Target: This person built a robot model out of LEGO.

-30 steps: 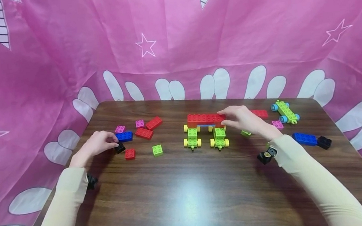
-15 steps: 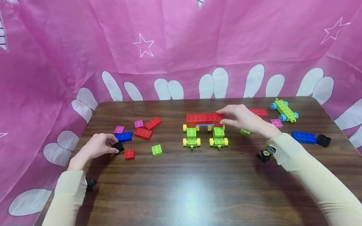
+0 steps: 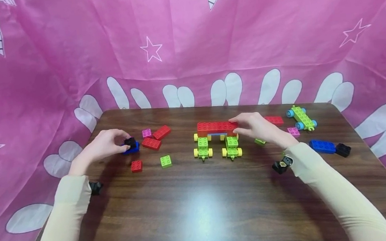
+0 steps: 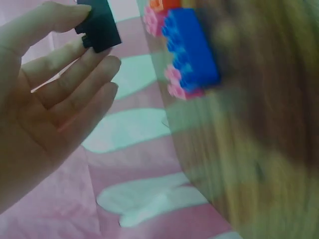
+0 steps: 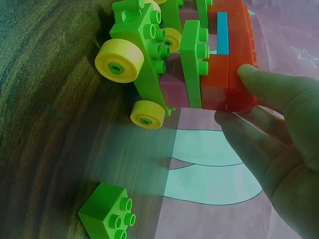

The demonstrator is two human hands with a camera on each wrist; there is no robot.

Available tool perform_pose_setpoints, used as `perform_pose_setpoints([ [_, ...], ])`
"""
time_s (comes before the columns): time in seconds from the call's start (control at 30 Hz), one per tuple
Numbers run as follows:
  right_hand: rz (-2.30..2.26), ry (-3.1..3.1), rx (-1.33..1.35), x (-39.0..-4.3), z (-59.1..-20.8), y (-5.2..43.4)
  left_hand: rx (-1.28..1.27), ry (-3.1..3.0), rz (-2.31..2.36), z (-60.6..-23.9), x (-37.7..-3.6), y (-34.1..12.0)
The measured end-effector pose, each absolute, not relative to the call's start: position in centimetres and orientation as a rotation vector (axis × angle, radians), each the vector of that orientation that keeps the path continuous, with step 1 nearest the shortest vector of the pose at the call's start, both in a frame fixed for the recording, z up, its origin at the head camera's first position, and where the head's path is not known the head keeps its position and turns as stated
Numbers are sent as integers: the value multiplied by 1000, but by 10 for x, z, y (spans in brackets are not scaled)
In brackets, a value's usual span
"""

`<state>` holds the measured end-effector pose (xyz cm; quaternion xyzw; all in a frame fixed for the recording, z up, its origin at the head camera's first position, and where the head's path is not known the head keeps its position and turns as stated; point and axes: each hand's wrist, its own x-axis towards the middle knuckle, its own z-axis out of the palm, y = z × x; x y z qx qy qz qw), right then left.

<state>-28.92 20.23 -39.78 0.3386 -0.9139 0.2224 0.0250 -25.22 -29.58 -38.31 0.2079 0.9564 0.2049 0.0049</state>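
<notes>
My left hand pinches a black building brick between thumb and fingers, held up off the table. In the head view it overlaps the blue brick; the left wrist view shows the two apart. My right hand grips the right end of the long red top of a brick vehicle, with the thumb on one face and fingers beneath the edge. Two green wheeled bases with yellow wheels carry this top. A light blue piece shows under the red bricks.
Left of the vehicle lie red bricks, a small red brick, a green brick and a pink brick. To the right are a green car base, a blue brick and a black brick.
My left hand has lifted the black brick from the table and carried it up and slightly right, over the blue brick. My right hand keeps its hold on the vehicle.
</notes>
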Motion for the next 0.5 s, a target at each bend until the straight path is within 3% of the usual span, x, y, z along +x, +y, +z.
perform_pose_setpoints([
  [0.5, 673, -2829, 1043, -290, -399, 203, 874, 2839, 933, -380, -296, -215],
])
